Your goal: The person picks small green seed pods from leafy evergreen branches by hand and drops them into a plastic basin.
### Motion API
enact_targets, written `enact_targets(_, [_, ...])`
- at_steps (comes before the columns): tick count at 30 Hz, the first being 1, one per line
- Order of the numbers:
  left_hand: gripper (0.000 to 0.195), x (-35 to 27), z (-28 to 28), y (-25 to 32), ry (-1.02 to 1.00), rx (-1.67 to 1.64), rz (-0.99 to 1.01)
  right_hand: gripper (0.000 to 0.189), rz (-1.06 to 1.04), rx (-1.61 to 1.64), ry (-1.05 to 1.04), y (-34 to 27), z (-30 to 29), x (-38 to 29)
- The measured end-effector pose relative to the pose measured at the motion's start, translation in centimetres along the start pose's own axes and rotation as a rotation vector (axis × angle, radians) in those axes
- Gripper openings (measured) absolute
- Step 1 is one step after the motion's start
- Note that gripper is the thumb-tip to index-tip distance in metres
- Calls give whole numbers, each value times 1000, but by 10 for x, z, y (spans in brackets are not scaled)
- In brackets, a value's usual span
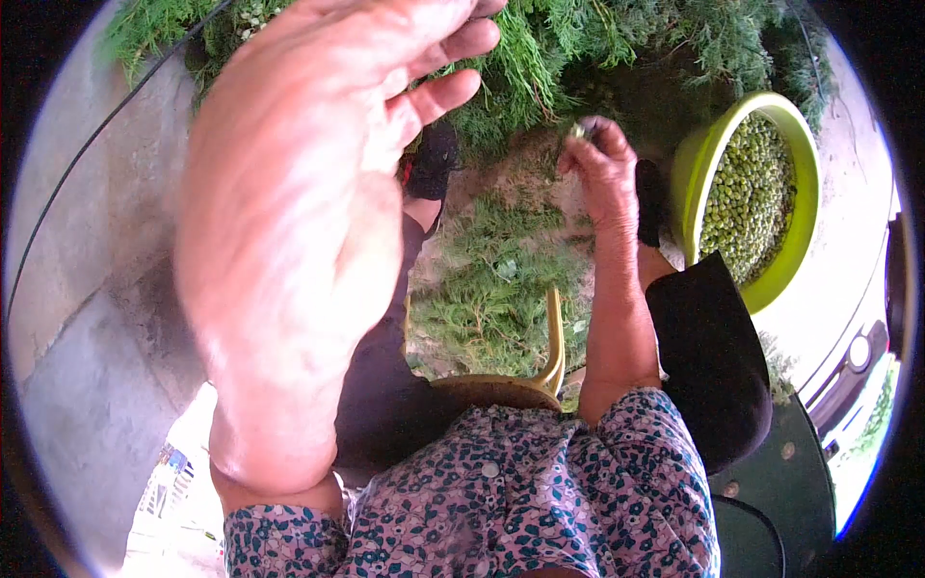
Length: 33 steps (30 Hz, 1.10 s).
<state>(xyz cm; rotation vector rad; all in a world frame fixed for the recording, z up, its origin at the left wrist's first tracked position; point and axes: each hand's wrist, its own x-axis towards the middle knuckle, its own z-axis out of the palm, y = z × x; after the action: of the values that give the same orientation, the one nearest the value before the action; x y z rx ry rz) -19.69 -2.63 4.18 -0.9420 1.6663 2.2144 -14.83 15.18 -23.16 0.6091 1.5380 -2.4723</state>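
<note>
My left hand (303, 188) is raised close to the camera on the left, palm showing, with several fingers apart and some cut off by the top edge; nothing is seen in it. My right hand (596, 155) is farther away, right of the middle, its fingertips pinched on a small green piece (578, 131), perhaps a cone. Behind both hands lie leafy evergreen branches (535, 43). A yellow-green plastic basin (808, 173), right of my right hand, holds many small green cones or seeds (748, 195).
Loose evergreen sprigs (491, 274) cover the ground between my legs. A yellowish seat (498, 390) with a curved leg is under me. A black cable (108, 123) runs along the concrete at left; another lies at lower right on a dark green surface (766, 469).
</note>
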Motion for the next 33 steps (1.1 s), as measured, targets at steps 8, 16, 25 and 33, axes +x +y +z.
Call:
enact_targets(8, [19,9,-1,-12,-86,-250,-88,23,-345,-569,-311,-167,114,-61])
enact_targets(16, [37,-13,-9,-30,-539,-555,-146,28,-718,-794,-379,-212,159,-114])
enact_targets(25, [22,13,-35,-18,-309,-508,-30,10,-578,-345,60,-127,66,-42])
enact_targets(33, [39,27,-64,4,-608,-630,-52,32,-18,-1271,12,152,-90,21])
